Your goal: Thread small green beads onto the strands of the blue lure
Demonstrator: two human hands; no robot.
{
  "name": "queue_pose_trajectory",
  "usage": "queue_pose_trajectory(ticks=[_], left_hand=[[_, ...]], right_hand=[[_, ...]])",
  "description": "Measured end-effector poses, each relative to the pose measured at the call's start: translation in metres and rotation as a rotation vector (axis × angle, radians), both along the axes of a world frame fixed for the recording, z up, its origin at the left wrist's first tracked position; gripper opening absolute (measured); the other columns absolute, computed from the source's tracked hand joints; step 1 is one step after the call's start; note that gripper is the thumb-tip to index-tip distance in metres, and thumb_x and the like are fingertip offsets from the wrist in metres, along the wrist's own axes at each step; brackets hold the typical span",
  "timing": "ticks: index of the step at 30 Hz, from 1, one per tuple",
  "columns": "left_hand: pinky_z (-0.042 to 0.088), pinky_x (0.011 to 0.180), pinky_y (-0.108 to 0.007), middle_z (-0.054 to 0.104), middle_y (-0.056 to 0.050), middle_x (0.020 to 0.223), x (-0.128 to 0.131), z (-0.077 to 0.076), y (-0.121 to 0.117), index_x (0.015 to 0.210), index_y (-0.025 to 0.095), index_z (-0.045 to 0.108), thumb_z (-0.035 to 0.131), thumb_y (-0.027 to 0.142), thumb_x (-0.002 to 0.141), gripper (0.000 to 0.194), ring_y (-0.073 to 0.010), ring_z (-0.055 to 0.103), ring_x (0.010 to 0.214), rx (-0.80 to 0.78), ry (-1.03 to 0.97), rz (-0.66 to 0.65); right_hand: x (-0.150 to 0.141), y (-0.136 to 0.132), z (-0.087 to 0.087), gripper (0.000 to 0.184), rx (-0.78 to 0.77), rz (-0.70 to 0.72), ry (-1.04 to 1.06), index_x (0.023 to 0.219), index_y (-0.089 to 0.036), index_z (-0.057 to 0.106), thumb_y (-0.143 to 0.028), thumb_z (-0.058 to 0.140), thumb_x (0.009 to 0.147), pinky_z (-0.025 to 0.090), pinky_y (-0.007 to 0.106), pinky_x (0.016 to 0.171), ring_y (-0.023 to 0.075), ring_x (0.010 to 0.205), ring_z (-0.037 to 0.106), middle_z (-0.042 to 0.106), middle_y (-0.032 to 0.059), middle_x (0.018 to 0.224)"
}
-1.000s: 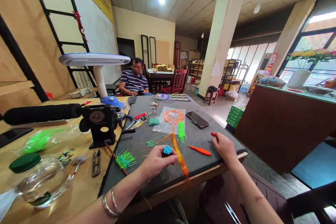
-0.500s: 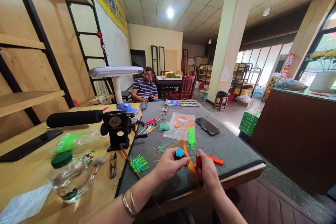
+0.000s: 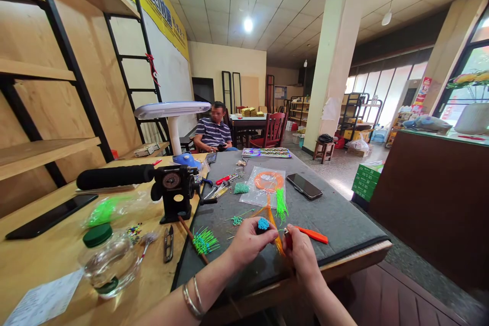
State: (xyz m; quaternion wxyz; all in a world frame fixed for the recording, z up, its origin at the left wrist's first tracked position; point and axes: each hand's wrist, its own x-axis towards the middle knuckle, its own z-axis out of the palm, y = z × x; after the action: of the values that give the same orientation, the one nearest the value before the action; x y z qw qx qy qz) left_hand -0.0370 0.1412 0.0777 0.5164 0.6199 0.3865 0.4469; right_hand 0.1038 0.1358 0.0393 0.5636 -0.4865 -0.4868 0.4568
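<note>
My left hand (image 3: 248, 242) is closed round a small bundle with blue tips (image 3: 263, 223), held upright above the grey mat (image 3: 336, 219). My right hand (image 3: 301, 252) is closed round a small red object (image 3: 288, 237), close beside the bundle. A strand of orange filaments (image 3: 275, 237) runs between the two hands. An orange tool (image 3: 313, 235) lies on the mat just right of my right hand. A bunch of green pins (image 3: 204, 240) lies left of my left hand.
A black clamp tool with a foam handle (image 3: 171, 188) stands on the wooden table, with a glass jar (image 3: 109, 262), snips (image 3: 168, 243) and a dark phone (image 3: 51, 216) nearby. Another phone (image 3: 304, 186) and a plastic bag of orange cord (image 3: 265, 183) lie on the mat. A seated person (image 3: 212, 132) is beyond the table.
My right hand came in from the right side of the mat with the red object and now sits beside my left hand. The view has swung left.
</note>
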Motion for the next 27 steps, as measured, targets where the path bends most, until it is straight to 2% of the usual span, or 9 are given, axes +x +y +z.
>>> queue_pose_trajectory(ticks=[6,27], left_hand=[[0.027,0.046,-0.023,0.055,0.001,0.055,0.0,-0.0012,0.0006,0.067,0.012,0.062,0.071,0.042,0.064,0.032,-0.007,0.037,0.046,-0.013,-0.008,0.004],[0.03,0.048,-0.022,0.056,0.001,0.055,-0.0005,0.0013,-0.0012,0.066,0.012,0.062,0.072,0.042,0.064,0.032,-0.0079,0.039,0.048,-0.003,-0.006,-0.006]], right_hand=[[-0.0013,-0.0012,0.0012,0.048,-0.005,0.002,0.0,0.044,-0.022,0.043,-0.057,0.041,0.077,0.03,0.026,0.047,0.0125,0.044,0.037,0.042,-0.0023,0.044],[-0.002,-0.0025,0.0041,0.048,-0.009,0.014,-0.015,0.044,-0.021,0.044,-0.055,0.042,0.077,0.03,0.025,0.048,0.0117,0.046,0.036,0.042,-0.0026,0.044]])
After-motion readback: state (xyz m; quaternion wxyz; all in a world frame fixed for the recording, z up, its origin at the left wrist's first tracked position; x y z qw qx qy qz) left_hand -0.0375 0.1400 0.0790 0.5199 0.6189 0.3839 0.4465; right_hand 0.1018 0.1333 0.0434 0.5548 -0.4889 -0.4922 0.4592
